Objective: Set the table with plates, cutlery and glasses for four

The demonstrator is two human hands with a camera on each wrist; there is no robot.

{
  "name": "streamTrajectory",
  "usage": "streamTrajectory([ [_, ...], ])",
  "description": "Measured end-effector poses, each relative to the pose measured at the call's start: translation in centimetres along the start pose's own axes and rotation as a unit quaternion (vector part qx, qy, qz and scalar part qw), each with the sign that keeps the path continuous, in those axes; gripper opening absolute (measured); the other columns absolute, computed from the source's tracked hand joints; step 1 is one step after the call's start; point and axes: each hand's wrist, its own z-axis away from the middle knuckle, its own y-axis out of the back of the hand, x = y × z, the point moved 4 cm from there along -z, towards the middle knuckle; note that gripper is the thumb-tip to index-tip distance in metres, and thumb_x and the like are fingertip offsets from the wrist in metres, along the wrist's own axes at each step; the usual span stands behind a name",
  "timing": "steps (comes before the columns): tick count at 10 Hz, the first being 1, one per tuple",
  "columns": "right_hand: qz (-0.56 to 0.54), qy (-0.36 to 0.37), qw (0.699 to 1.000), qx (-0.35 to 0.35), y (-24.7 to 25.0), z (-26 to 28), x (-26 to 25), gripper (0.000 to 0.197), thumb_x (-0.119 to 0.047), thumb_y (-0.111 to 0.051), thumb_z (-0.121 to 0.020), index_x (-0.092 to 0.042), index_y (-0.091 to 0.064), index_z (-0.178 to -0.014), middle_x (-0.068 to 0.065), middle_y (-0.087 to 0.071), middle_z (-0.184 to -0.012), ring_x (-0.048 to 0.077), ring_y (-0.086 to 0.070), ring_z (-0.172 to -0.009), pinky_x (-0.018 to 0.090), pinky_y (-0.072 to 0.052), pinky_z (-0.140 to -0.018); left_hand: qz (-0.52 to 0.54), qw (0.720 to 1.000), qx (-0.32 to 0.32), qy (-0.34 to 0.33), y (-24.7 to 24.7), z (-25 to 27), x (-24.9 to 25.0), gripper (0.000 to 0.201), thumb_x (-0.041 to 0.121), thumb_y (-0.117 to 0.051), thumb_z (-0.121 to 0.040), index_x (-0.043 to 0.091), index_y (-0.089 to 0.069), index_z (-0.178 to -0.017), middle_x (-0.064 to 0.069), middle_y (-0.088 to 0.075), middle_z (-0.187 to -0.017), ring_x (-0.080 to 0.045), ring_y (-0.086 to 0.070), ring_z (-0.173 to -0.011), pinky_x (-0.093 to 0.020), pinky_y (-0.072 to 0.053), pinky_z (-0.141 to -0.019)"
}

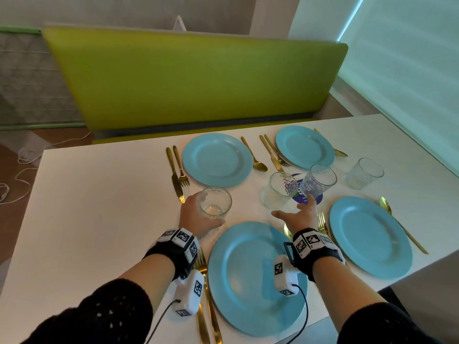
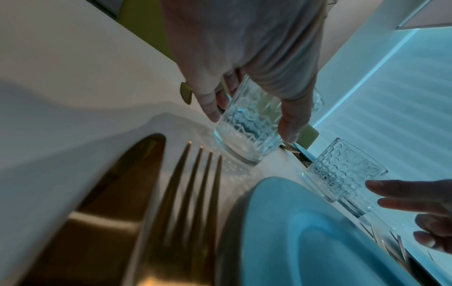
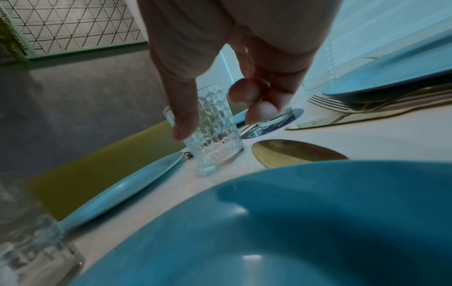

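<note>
Four blue plates lie on the white table [image 1: 104, 194], each with gold cutlery beside it. My left hand [image 1: 198, 216] grips a clear patterned glass [image 1: 214, 203] just beyond the near plate [image 1: 255, 276]; fingers [image 2: 208, 104] and thumb wrap its sides, and its base [image 2: 244, 149] is at or just above the tabletop. My right hand [image 1: 295, 212] is open, fingers spread, close behind a second glass [image 1: 282, 188] without holding it; the thumb [image 3: 183, 120] crosses in front of that glass [image 3: 217, 143]. A third glass [image 1: 319, 181] and a fourth glass [image 1: 365, 173] stand farther right.
A gold knife [image 2: 117, 193] and fork [image 2: 193, 193] lie left of the near plate, a spoon [image 3: 293, 152] on its right. A round blue sticker [image 1: 308, 198] lies under the third glass. A green bench [image 1: 193, 78] runs behind the table. Cables [image 1: 24, 170] trail on the floor at left.
</note>
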Motion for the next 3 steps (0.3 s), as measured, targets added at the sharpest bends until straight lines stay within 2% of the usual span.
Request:
streamTrajectory([
  [1,-0.002,0.004,1.0,0.019,0.4,1.0,-0.4,0.11,-0.021,-0.087,-0.061,-0.016,-0.02,-0.148,0.011,-0.053,-0.133,0.026,-0.047,-0.127,0.042,-0.037,-0.109,-0.008,0.999,-0.034,0.017,0.3,0.1,0.0,0.102,0.036,-0.09,-0.049,0.012,-0.043,-0.136,-0.008,-0.05,-0.135,-0.026,-0.045,-0.127,-0.039,-0.041,-0.105],
  [2,-0.011,0.015,0.999,0.032,1.0,2.1,-0.9,0.108,-0.023,-0.088,-0.061,-0.016,-0.023,-0.146,0.011,-0.055,-0.132,0.026,-0.049,-0.126,0.04,-0.037,-0.108,-0.012,0.998,-0.054,0.019,1.2,0.2,0.3,0.12,0.043,-0.09,-0.047,0.01,-0.028,-0.144,-0.01,-0.041,-0.143,-0.028,-0.035,-0.136,-0.043,-0.034,-0.112],
  [3,-0.032,0.026,0.998,0.053,1.8,3.4,-1.2,0.104,-0.022,-0.088,-0.059,-0.018,-0.027,-0.142,0.009,-0.056,-0.131,0.024,-0.051,-0.124,0.037,-0.039,-0.106,0.0,0.999,-0.048,0.019,2.5,0.9,1.2,0.129,0.042,-0.09,-0.05,0.01,-0.013,-0.149,-0.011,-0.029,-0.15,-0.028,-0.022,-0.14,-0.044,-0.026,-0.116],
])
